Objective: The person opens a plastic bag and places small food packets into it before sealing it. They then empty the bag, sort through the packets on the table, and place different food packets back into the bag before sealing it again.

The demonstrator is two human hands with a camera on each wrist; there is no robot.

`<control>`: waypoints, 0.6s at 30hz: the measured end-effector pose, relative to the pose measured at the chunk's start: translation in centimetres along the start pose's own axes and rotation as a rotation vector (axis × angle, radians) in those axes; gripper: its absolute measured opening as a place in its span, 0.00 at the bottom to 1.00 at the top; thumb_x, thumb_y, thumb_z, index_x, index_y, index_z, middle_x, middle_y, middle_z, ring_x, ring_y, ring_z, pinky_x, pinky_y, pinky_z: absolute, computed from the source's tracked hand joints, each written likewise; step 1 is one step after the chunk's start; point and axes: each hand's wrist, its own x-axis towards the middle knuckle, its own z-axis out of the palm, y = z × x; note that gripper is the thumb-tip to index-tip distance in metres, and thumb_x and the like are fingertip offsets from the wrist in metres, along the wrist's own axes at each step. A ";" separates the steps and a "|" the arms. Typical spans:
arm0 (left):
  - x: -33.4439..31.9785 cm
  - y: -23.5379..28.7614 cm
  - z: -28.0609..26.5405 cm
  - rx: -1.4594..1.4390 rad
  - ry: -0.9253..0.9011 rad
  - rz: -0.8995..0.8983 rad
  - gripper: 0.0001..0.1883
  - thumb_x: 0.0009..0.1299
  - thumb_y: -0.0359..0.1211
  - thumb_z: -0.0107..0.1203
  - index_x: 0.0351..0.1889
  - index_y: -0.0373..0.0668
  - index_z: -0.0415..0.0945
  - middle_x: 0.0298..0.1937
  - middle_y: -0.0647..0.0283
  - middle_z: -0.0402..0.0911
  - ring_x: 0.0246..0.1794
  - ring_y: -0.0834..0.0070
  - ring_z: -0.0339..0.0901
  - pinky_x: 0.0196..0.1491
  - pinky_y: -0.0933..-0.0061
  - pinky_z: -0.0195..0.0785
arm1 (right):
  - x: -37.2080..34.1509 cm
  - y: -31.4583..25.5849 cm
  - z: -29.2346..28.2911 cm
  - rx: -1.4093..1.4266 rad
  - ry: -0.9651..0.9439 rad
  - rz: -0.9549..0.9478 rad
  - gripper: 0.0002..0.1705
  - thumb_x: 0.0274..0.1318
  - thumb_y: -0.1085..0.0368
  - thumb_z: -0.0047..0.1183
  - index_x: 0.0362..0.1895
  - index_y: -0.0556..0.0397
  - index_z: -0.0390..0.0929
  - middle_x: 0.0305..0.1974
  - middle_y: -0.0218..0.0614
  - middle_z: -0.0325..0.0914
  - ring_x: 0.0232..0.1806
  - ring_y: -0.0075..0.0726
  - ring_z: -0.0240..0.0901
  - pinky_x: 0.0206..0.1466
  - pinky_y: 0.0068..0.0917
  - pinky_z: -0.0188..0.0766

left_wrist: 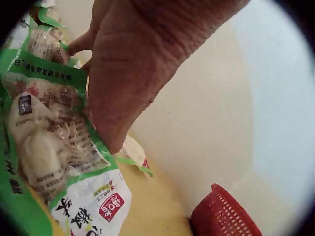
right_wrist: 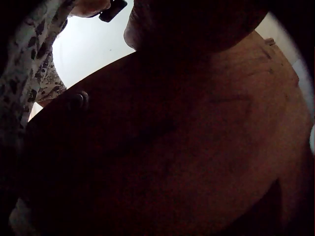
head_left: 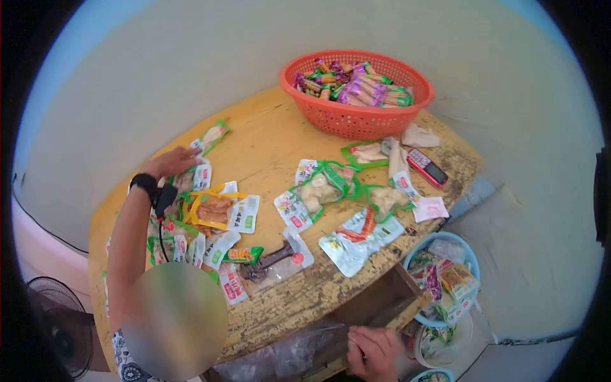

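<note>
In the head view my left hand (head_left: 170, 162) reaches over the snack packets at the table's back left, its fingers extended. A green-edged clear packet with pale food (head_left: 212, 137) lies right at the fingertips. The left wrist view shows the thumb tip beside a green-bordered vacuum packet (left_wrist: 49, 142), whose label end is white with a red logo. My right hand (head_left: 374, 352) is low at the front, over the front edge of the open drawer (head_left: 407, 312), its fingers loosely curled. In the right wrist view that hand is a dark shape.
A red-orange basket (head_left: 356, 114) full of wrapped sticks stands at the back. Several packets, including a silver one (head_left: 361, 239), are spread over the worn yellow table (head_left: 267, 130). A red phone (head_left: 428, 168) lies at right. A blue tub (head_left: 474, 254) of packets and a fan (head_left: 57, 325) stand beside the table.
</note>
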 end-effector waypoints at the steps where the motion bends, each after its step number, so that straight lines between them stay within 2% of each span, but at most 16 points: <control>1: -1.7 -0.7 0.6 -0.029 0.046 -0.032 0.35 0.77 0.62 0.45 0.76 0.54 0.66 0.70 0.46 0.69 0.72 0.50 0.66 0.74 0.56 0.56 | 0.9 -0.6 -0.4 0.011 -0.016 0.039 0.09 0.60 0.68 0.58 0.44 0.53 0.82 0.43 0.38 0.86 0.38 0.42 0.79 0.43 0.36 0.74; 2: -3.9 -0.1 0.7 -0.051 0.071 -0.048 0.34 0.78 0.60 0.45 0.75 0.54 0.67 0.69 0.46 0.71 0.72 0.51 0.67 0.74 0.56 0.57 | 1.5 -1.1 -0.8 0.026 -0.031 0.076 0.09 0.53 0.74 0.60 0.41 0.53 0.81 0.41 0.37 0.85 0.36 0.43 0.79 0.43 0.35 0.74; 5: -8.6 -0.6 1.3 -0.090 0.110 -0.039 0.30 0.79 0.57 0.45 0.73 0.54 0.70 0.67 0.48 0.74 0.71 0.53 0.68 0.73 0.58 0.58 | 0.7 -0.2 -0.6 0.076 -0.018 0.053 0.11 0.52 0.71 0.64 0.41 0.53 0.82 0.43 0.38 0.85 0.38 0.45 0.79 0.41 0.38 0.76; 6: -9.3 -1.5 1.4 -0.100 0.115 -0.025 0.29 0.79 0.56 0.45 0.72 0.55 0.71 0.66 0.49 0.74 0.70 0.53 0.68 0.73 0.58 0.58 | 1.0 -0.1 -0.5 0.058 0.035 0.015 0.10 0.51 0.69 0.66 0.40 0.53 0.84 0.40 0.36 0.86 0.35 0.43 0.79 0.38 0.36 0.76; 8: -10.0 -3.7 1.3 -0.054 0.024 -0.109 0.27 0.80 0.53 0.46 0.70 0.52 0.73 0.69 0.50 0.73 0.67 0.55 0.72 0.71 0.59 0.63 | 1.0 -0.1 -0.4 0.068 0.060 0.007 0.10 0.51 0.69 0.66 0.39 0.53 0.84 0.40 0.36 0.86 0.35 0.42 0.79 0.38 0.36 0.76; 9: -10.9 -2.9 0.7 -0.033 -0.026 -0.155 0.26 0.80 0.52 0.46 0.69 0.51 0.74 0.71 0.51 0.72 0.66 0.57 0.74 0.70 0.60 0.66 | 0.9 -0.1 -0.5 0.075 0.067 0.005 0.09 0.51 0.69 0.65 0.39 0.53 0.84 0.39 0.36 0.86 0.35 0.42 0.79 0.38 0.36 0.76; 10: -11.0 -1.6 -1.0 0.102 -0.165 -0.312 0.23 0.77 0.47 0.52 0.64 0.45 0.78 0.68 0.50 0.74 0.63 0.55 0.76 0.66 0.57 0.69 | 0.9 -0.2 -0.5 0.083 0.072 0.001 0.09 0.51 0.69 0.65 0.39 0.53 0.84 0.39 0.36 0.86 0.35 0.42 0.79 0.38 0.36 0.76; 13: -12.4 -1.0 -1.3 0.394 0.431 -0.206 0.22 0.70 0.44 0.60 0.56 0.41 0.81 0.60 0.50 0.78 0.59 0.51 0.77 0.58 0.54 0.73 | 1.0 -0.3 -0.5 0.100 0.091 -0.006 0.09 0.51 0.70 0.65 0.39 0.53 0.84 0.39 0.36 0.85 0.36 0.42 0.79 0.39 0.35 0.76; 14: -11.0 -0.4 -1.7 0.349 0.560 -0.075 0.22 0.70 0.42 0.61 0.56 0.38 0.80 0.56 0.48 0.79 0.59 0.50 0.77 0.59 0.54 0.73 | 1.0 -0.3 -0.5 0.102 0.102 -0.011 0.09 0.51 0.70 0.65 0.39 0.53 0.84 0.39 0.36 0.85 0.36 0.41 0.79 0.39 0.35 0.76; 16: -10.2 8.3 -3.9 0.137 0.551 0.129 0.23 0.73 0.43 0.58 0.58 0.38 0.79 0.55 0.48 0.80 0.59 0.50 0.77 0.61 0.55 0.71 | 1.0 -0.3 -0.4 0.103 0.110 -0.019 0.09 0.51 0.70 0.64 0.39 0.53 0.84 0.39 0.35 0.85 0.36 0.41 0.79 0.40 0.35 0.76; 18: -10.4 19.1 -4.8 0.043 0.500 0.337 0.27 0.77 0.49 0.54 0.63 0.37 0.76 0.63 0.47 0.77 0.65 0.50 0.73 0.68 0.56 0.65 | 0.9 -0.2 -0.4 0.100 0.105 -0.018 0.09 0.51 0.69 0.64 0.39 0.53 0.84 0.40 0.35 0.85 0.36 0.41 0.79 0.40 0.34 0.76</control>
